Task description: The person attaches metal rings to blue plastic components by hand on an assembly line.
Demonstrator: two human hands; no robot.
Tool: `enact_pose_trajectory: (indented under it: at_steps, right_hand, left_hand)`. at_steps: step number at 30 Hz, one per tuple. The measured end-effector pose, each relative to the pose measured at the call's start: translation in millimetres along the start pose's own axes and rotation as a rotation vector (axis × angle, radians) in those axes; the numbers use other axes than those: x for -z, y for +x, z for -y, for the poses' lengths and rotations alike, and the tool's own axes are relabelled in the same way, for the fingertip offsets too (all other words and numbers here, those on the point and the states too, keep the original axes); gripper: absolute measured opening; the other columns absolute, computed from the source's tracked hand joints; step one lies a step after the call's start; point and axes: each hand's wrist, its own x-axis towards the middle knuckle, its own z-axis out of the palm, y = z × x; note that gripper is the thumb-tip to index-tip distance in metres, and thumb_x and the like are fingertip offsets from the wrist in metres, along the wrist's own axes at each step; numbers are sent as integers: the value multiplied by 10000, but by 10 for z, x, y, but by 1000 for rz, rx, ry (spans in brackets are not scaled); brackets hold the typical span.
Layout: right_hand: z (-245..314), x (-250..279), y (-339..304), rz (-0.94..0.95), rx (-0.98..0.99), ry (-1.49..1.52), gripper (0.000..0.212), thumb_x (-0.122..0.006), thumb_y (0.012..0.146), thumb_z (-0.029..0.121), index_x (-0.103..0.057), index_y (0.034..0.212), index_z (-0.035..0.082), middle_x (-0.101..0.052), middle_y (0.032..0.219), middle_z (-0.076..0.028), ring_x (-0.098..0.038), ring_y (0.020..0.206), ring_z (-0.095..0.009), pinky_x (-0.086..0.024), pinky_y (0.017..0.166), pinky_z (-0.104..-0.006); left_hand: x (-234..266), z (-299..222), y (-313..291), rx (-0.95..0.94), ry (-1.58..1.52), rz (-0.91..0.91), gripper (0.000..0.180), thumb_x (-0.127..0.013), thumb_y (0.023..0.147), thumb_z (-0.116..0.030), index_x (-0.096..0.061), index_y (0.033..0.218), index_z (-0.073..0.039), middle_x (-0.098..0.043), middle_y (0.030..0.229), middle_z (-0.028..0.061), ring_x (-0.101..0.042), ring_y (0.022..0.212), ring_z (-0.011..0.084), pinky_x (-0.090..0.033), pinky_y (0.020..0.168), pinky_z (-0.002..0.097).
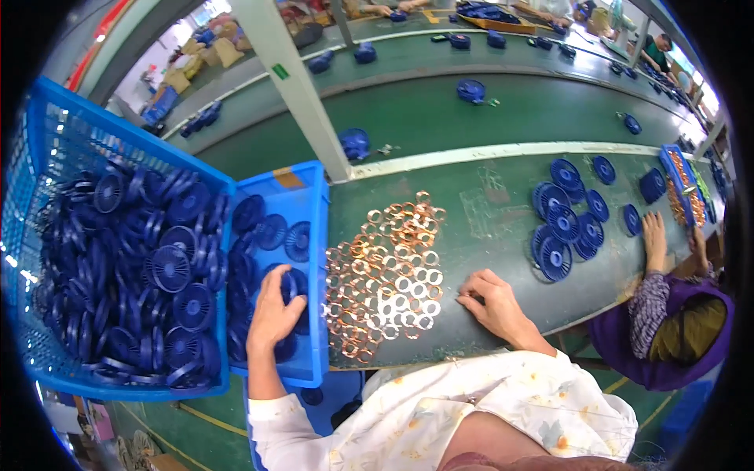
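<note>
My left hand [273, 312] reaches into a blue plastic tray [316, 235], thumb and fingers apart, over round dark-blue slotted fan grilles [270, 231]. Part of a grille shows in the gap beside the thumb; the fingertips' contact with it cannot be made out. Over the green tabletop, my right hand [496, 308] is closed, its fingers curled toward the thumb. Whatever may be between those fingertips is too small or hidden to name. Between my hands, many copper-coloured and silvery metal rings [393, 275] lie spread in a loose layer.
A large blue crate [133, 149] heaped with grilles stands at far left. Stacked grilles [564, 222] sit right of my right hand, near a co-worker's hand [653, 239]. Beyond a pale ledge [503, 155], a green belt [416, 118] carries blue parts. A white post [294, 86] rises behind the tray.
</note>
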Motion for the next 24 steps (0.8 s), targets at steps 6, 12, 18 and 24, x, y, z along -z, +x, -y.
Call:
enact_pose_trajectory:
  at_steps: [6, 12, 18, 24]
  right_hand:
    - [1, 19, 53, -28, -381, 262, 134, -752, 853, 64, -743, 976, 12, -688, 900, -95, -674, 717, -144, -544, 648, -276]
    - [131, 28, 231, 11, -242, 464, 192, -633, 921, -15, -720, 1092, -4, -686, 969, -75, -665, 712, -108, -574, 657, -255]
    - [221, 55, 336, -35, -419, 819, 252, -574, 965, -30, -644, 1207, -13, -676, 1011, -94, -688, 768, -132, -613, 686, -262]
    - [423, 152, 488, -3, -315, 996, 289, -629, 973, 36, -601, 1256, -16, -644, 1158, -82, -665, 984, -137, -570, 882, -267]
  left_hand:
    - [106, -289, 23, 157, -170, -411, 614, -787, 788, -368, -511, 1210, -18, -615, 1045, 191, -604, 907, 306, -483, 855, 398]
    - [-19, -793, 141, -40, -956, -39, 197, -640, 974, -263, -582, 1052, -91, -551, 751, -18, -515, 658, 62, -451, 585, 246]
    - [-767, -1135, 485, -95, -987, 202, 333, -661, 977, -393, -650, 961, -61, -617, 788, -25, -557, 643, 59, -465, 567, 249]
    - [-917, -1247, 466, 148, -1335, 341, 276, -568, 1035, -289, -610, 1173, -54, -684, 1071, 72, -689, 919, 143, -617, 793, 329]
